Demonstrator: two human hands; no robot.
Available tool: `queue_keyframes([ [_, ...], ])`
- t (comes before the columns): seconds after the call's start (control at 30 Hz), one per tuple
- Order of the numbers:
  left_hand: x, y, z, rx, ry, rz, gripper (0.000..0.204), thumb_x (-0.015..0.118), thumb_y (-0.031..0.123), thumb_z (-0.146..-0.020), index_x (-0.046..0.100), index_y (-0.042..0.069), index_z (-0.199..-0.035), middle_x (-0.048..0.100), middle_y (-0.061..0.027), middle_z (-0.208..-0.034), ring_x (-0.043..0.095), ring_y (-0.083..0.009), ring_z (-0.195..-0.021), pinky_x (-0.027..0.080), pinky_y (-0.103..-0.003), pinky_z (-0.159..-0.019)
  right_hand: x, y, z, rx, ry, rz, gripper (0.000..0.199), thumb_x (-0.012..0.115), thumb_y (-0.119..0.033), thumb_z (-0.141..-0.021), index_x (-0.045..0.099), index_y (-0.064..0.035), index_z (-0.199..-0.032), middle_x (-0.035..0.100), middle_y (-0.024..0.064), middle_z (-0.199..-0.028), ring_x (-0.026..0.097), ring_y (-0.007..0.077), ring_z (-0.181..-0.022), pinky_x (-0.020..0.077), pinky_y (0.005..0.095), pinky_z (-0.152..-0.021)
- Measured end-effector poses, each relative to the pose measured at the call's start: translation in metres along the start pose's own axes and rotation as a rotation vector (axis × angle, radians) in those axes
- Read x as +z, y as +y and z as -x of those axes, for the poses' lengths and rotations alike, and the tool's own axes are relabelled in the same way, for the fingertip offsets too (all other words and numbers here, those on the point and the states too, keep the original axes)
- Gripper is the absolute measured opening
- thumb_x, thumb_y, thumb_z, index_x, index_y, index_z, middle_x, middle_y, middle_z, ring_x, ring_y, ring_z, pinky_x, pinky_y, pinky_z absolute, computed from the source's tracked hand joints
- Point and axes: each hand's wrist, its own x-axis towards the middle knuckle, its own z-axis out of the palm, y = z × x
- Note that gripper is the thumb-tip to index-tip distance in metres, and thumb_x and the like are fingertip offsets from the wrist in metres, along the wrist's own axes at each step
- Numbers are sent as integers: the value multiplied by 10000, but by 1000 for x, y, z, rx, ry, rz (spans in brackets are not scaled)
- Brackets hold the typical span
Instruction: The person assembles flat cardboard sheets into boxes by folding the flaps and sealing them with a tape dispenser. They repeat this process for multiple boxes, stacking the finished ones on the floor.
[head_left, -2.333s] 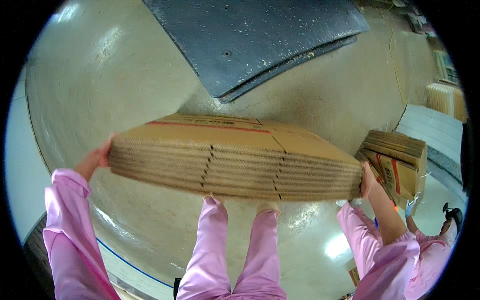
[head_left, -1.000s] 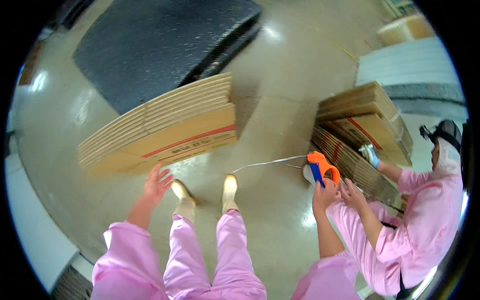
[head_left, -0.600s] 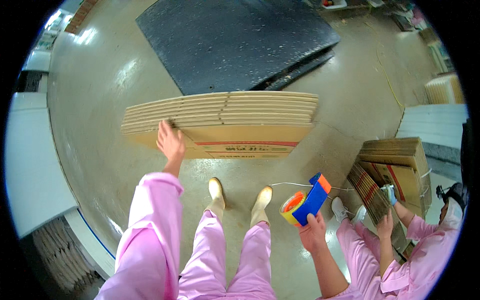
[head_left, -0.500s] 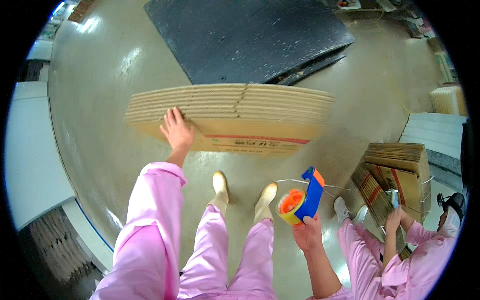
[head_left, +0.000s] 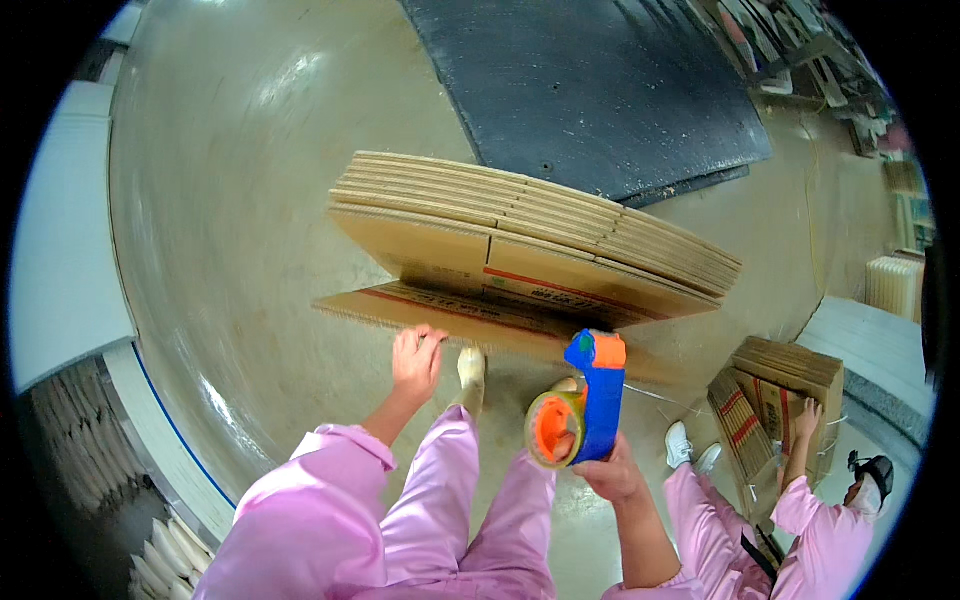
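Note:
A stack of flattened cardboard boxes [head_left: 520, 205] stands on edge in front of me. One flattened cardboard box [head_left: 440, 314] is tilted away from its near face, leaving a dark wedge-shaped gap between them. My left hand [head_left: 415, 365] pinches the top edge of that leaning box near its left part. In my right hand [head_left: 612, 472] is a blue and orange tape dispenser [head_left: 598, 395] with a roll of yellowish tape, held above the right end of the leaning box. The dispenser hides part of the box's edge.
Beyond the stack lies a dark flat board [head_left: 600, 100] on the floor. At right, a co-worker in pink [head_left: 830, 530] handles another bundle of flattened boxes [head_left: 790, 365]. A white surface [head_left: 70, 240] runs along the left, above dark trays of pale long items [head_left: 170, 560].
My left hand has come down and nearer, taking the edge of one box and tilting it off the stack. The dispenser has turned more upright and shifted left. The stack appears rotated and shifted right.

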Motion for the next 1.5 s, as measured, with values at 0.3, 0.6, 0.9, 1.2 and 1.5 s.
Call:
queue_keyframes([
  [0.3,7,-14,0,-523,479,-114,550,405,358,-914,332,197,-1435,152,-139,-1513,106,-338,-1409,12,-598,-1089,-69,-25,-16,-369,448,1783,555,754,-197,-610,491,-10,-1061,618,180,-921,604,352,-862,485,406,-784],
  [0.6,50,0,22,-956,1116,1410,615,274,491,-979,225,123,-1469,168,-93,-1528,240,-338,-1366,236,-420,-1111,-157,-15,-34,-51,218,2040,866,842,-534,-457,491,-52,-1086,641,168,-870,600,365,-868,464,410,-819],
  [0.9,15,30,20,-1162,900,1801,781,166,683,-910,246,136,-1461,276,-56,-1500,291,-292,-1349,226,-431,-1123,-187,-13,-36,-45,163,1974,998,889,-526,-386,450,-27,-1130,601,195,-1042,577,395,-968,465,428,-861],
  [1.2,64,-19,70,-958,1029,1238,492,502,119,-920,311,87,-1372,430,-108,-1339,464,-257,-1196,404,-402,-997,-204,12,-28,-148,286,1969,972,882,-422,-449,428,-10,-1203,593,197,-1020,555,371,-993,445,428,-875],
  [1.5,-11,-80,188,-726,783,938,700,478,-171,-764,259,17,-1402,468,-150,-1294,465,-243,-1194,373,-344,-1013,-151,115,12,-516,498,1950,673,830,-264,-524,468,-39,-1045,543,165,-860,529,358,-812,430,448,-700],
])
